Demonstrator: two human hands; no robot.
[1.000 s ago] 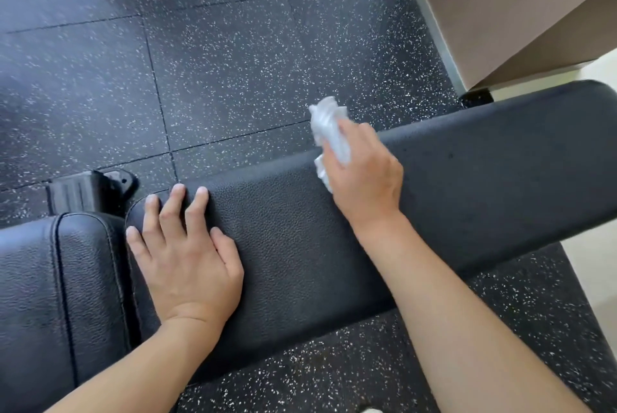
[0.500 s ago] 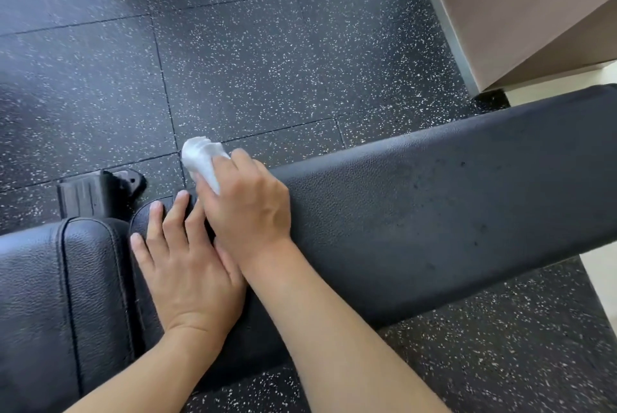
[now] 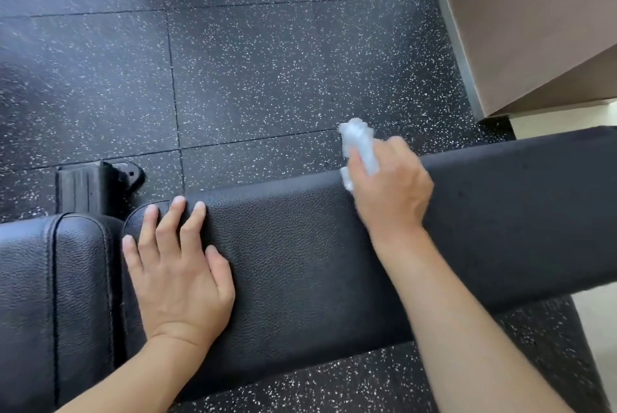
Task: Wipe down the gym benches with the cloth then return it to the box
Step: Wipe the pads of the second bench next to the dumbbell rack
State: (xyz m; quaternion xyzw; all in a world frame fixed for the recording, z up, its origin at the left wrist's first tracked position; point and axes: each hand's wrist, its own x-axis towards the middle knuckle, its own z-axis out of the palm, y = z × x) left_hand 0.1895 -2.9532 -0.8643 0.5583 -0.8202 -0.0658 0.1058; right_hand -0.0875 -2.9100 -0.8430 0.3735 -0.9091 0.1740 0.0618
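We see a long black padded bench pad (image 3: pixel 300 262) with a fine pebbled leather grain, and beside it a second black leather-grained seat pad (image 3: pixel 50 296) crossed by a stitched seam line. Under them lies a black rubber tile floor (image 3: pixel 267 62) speckled all over with small white flecks and ruled by thin dark joints. The crumpled cloth (image 3: pixel 359 142) is white, and the flat-sided box (image 3: pixel 534 29) is plain tan-brown.

speckled black rubber floor (image 3: pixel 267 79), beige wall (image 3: pixel 534 29)

Gym, padded bench (image 3: pixel 300 262), speckled rubber floor (image 3: pixel 267 79)
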